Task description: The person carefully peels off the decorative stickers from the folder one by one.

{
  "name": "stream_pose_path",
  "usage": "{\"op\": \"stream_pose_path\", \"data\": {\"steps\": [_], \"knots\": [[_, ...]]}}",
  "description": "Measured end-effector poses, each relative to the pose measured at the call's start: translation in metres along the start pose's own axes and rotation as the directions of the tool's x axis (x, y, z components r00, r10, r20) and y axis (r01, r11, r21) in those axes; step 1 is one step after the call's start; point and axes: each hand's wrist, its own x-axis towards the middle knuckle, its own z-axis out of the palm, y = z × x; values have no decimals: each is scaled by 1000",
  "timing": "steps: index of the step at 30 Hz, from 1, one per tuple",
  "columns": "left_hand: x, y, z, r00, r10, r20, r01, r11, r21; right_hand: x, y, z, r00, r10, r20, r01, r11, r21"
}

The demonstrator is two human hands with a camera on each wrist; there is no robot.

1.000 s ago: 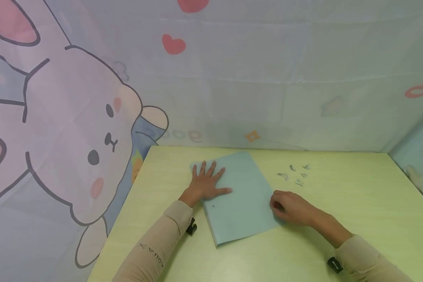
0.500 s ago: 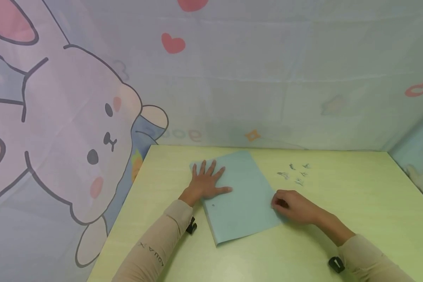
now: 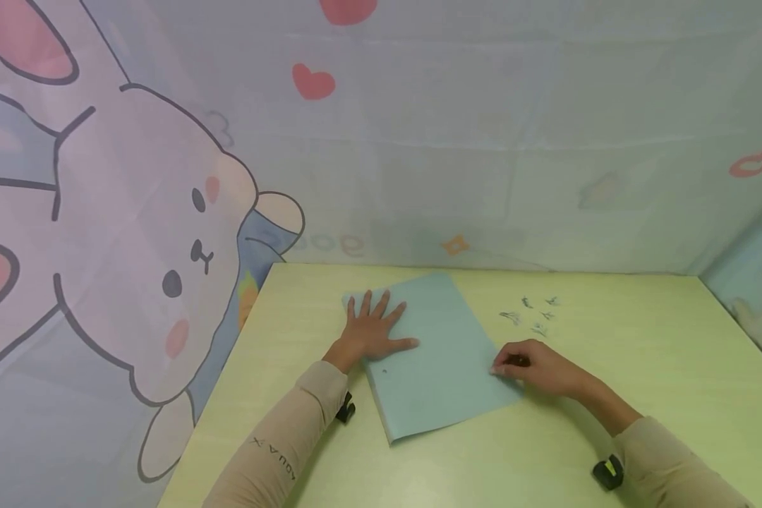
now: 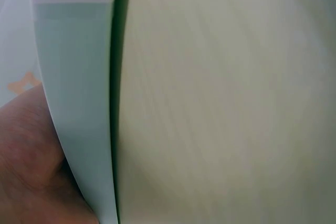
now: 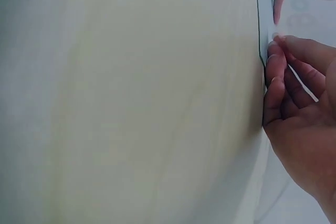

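A pale blue-green file folder (image 3: 444, 381) lies at a slant on the table, its spine (image 4: 79, 77) toward the left. My left hand (image 3: 371, 335) rests palm down on the folder's left part, fingers spread. At the folder's right edge my right hand (image 3: 540, 367) has curled fingers, and the thumb and forefinger pinch the edge. In the right wrist view, the right hand (image 5: 304, 108) meets the folder's edge (image 5: 265, 40) with bent fingers near the tabletop. Whether the pinch takes only the cover cannot be seen.
Several small binder-clip-like or sprig-like pieces (image 3: 540, 317), too small to identify, lie on the yellow-green table (image 3: 641, 339) beyond the right hand. A printed cloth (image 3: 419, 141) hangs behind the table. Each forearm carries a black wrist device (image 3: 607, 471).
My right hand has shifted slightly right along the folder's edge and turned a little, so the pinching fingertips show more. The left hand has stayed flat in place.
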Motion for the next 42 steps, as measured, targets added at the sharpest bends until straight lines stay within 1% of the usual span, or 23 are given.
{"op": "stream_pose_path", "data": {"steps": [4,8,12,18,21,24,30,37,39,42], "knots": [[1,0,1,1000,3,0,-3,1000,2,-1,1,-4,998,54,-9,-53,997,59],[1,0,1,1000,5,-1,-5,1000,6,0,1,-9,997,70,-17,-68,994,83],[0,0,0,1000,6,-4,-6,1000,8,1,1,-19,995,78,-64,-72,994,88],[0,0,0,1000,5,-3,-5,1000,8,0,2,-39,984,109,-144,-94,990,110],[0,0,1,1000,4,-2,-4,1000,10,-1,-1,-49,978,117,-170,-98,989,114],[-1,-1,1,1000,2,-2,-2,1000,7,-2,-3,-54,972,128,-195,-108,988,110],[-2,-1,-1,1000,-1,2,1,1000,5,-6,3,-54,957,188,-223,-164,979,122],[-3,0,-1,1000,7,-4,-7,1000,-5,-10,15,-49,922,278,-268,-240,956,166],[-3,0,-2,1000,8,-1,-8,1000,-9,-10,19,-48,918,295,-264,-252,950,184],[-3,-1,-3,1000,6,5,-5,1000,-6,-7,24,-47,917,300,-262,-256,948,190]]}}
